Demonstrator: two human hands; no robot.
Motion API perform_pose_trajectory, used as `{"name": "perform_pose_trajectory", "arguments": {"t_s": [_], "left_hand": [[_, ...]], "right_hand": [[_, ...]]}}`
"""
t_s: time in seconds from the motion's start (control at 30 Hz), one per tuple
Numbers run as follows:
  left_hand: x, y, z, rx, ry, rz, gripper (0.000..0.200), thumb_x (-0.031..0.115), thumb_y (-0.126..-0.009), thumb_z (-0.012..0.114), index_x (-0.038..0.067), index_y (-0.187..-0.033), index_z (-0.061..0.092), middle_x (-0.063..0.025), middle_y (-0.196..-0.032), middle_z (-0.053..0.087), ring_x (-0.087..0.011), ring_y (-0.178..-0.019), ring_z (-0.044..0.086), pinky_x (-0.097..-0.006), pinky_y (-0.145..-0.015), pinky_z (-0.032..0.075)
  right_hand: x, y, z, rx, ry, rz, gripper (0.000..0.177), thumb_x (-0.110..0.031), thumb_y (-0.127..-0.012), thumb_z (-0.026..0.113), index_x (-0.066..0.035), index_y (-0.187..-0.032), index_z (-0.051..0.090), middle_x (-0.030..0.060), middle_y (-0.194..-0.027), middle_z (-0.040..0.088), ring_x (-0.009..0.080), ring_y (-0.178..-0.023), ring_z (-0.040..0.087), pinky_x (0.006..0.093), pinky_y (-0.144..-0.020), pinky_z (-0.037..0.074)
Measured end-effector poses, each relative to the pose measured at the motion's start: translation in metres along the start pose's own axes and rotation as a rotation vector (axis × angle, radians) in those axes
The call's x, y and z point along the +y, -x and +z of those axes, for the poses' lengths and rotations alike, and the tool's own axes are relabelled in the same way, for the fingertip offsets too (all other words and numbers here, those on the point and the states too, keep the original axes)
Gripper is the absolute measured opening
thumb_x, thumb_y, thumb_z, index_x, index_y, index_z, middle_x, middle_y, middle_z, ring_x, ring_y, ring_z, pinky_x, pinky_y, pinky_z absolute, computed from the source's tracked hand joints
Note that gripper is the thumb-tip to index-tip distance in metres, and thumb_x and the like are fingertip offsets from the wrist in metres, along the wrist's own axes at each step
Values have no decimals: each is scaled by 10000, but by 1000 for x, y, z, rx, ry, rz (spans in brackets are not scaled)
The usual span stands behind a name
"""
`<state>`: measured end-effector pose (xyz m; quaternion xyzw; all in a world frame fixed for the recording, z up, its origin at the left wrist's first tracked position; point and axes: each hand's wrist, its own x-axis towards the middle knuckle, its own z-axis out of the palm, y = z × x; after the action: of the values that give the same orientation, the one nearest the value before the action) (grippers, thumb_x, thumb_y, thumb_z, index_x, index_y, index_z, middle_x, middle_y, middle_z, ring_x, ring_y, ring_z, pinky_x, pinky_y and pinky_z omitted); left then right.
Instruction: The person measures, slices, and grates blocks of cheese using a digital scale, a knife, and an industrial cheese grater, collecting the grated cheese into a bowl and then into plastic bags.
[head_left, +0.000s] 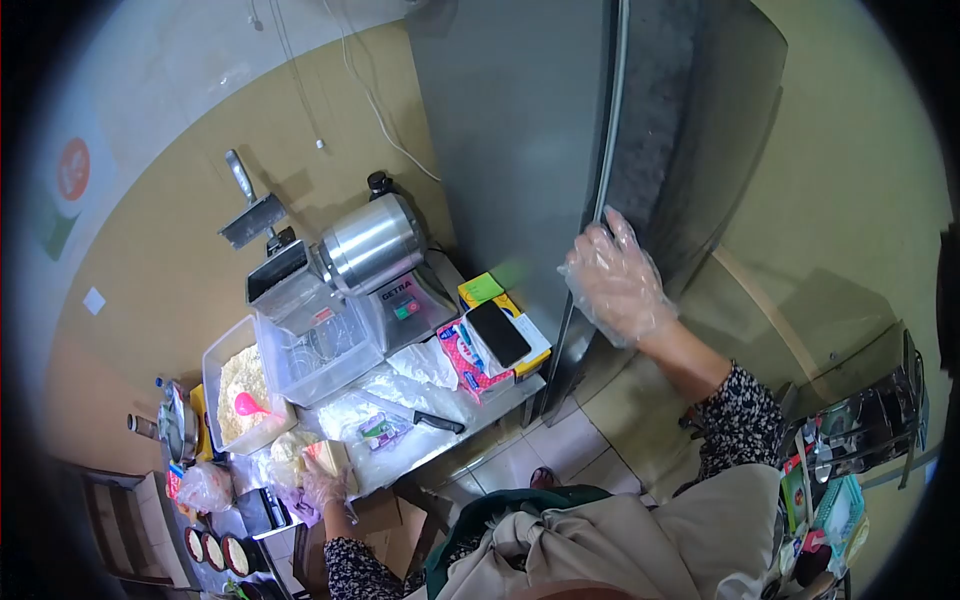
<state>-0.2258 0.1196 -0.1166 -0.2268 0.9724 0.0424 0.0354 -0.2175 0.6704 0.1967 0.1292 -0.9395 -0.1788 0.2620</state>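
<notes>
In a clear plastic glove, my right hand [617,285] is at the edge of the grey refrigerator door [530,130], its fingers curled over that edge. My left hand [322,487], also gloved, is low at the table's near edge, with its fingers around a pale yellow block [332,460]. Beside the block is a clear bag with pale contents [288,452], and purple wrapping shows under the hand. A knife with a black handle [438,422] lies on clear plastic sheeting, next to a small purple packet [382,432].
A metal grinder [375,245] stands over a clear tub [310,365]. Left of it, another tub holds pale crumbs [240,385] and a pink scoop [250,404]. A phone [498,334] rests on boxes beside the refrigerator. Round dark containers [237,555] stand lower left; a cluttered rack [830,490] is right.
</notes>
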Motion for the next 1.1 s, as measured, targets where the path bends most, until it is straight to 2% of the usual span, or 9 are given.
{"name": "perform_pose_trajectory", "arguments": {"t_s": [0.37, 0.5, 0.63, 0.7, 0.83, 0.9, 1.0, 1.03, 1.1], "left_hand": [[5, -5, -8, -120, 44, 11, 1133, 433, -643, 800, 136, -1485, 103, -277, -1330, 412, -409, -1190, 457, -435, -995, 388], [-7, -29, -1, -90, 59, 93, 1224, 504, -567, 816, 104, -1481, 107, -271, -1340, 416, -394, -1212, 451, -437, -1000, 389], [27, -60, -41, -466, -274, -53, 1144, 614, -630, 703, 85, -1474, 141, -234, -1374, 423, -344, -1281, 414, -415, -1040, 373], [19, -90, -9, -307, -233, 139, 1015, 598, -685, 664, 69, -1448, 253, -233, -1339, 462, -350, -1276, 416, -405, -1042, 363], [96, -21, -94, -15, 47, 310, 798, 491, -751, 662, 49, -1368, 415, -240, -1293, 495, -368, -1233, 445, -408, -1027, 365], [120, -5, -108, 128, 212, 454, 626, 384, -794, 656, 33, -1290, 505, -237, -1242, 527, -380, -1177, 473, -418, -1011, 363], [160, 26, -132, 248, 339, 495, 528, 299, -807, 663, 23, -1241, 541, -235, -1221, 537, -380, -1142, 490, -435, -995, 365], [168, 32, -134, 298, 399, 547, 514, 282, -814, 659, 22, -1241, 539, -236, -1224, 534, -381, -1143, 489, -438, -994, 364], [184, 49, -132, 352, 444, 538, 473, 227, -823, 649, 16, -1233, 541, -238, -1218, 536, -378, -1149, 489, -436, -996, 360]], "right_hand": [[-8, 97, -73, 58, 127, 323, 242, -176, -767, 647, -117, -1001, 637, 74, -920, 563, 194, -912, 579, 385, -918, 385], [6, 126, -97, 567, 411, 782, 351, -162, -828, 635, -69, -1163, 582, 184, -1369, 409, 338, -1274, 398, 467, -1060, 292], [33, 144, -97, 782, 439, 940, 422, -243, -810, 653, -63, -1181, 562, 224, -1409, 338, 406, -1316, 324, 482, -1077, 269], [47, 159, -103, 808, 493, 1006, 409, -288, -854, 611, -46, -1180, 560, 211, -1420, 340, 374, -1318, 339, 449, -1070, 292], [55, 175, -109, 798, 547, 1084, 509, -291, -890, 579, 24, -1270, 454, 194, -1411, 361, 317, -1315, 353, 424, -1087, 279], [34, 140, -102, 1060, 482, 1053, 488, -260, -902, 558, 27, -1276, 429, 228, -1364, 395, 321, -1272, 392, 446, -1058, 323], [51, 94, -55, 1214, -146, 371, 359, -185, -857, 563, 5, -1161, 545, 231, -1256, 511, 369, -1171, 495, 490, -1003, 378], [60, 68, -60, 914, -36, 567, 347, -182, -843, 587, -13, -1145, 576, 198, -1193, 574, 345, -1126, 539, 446, -987, 396], [106, 13, -42, 856, -175, 581, 420, -181, -822, 617, -21, -1205, 550, 159, -1182, 589, 315, -1099, 554, 378, -950, 420]]}}
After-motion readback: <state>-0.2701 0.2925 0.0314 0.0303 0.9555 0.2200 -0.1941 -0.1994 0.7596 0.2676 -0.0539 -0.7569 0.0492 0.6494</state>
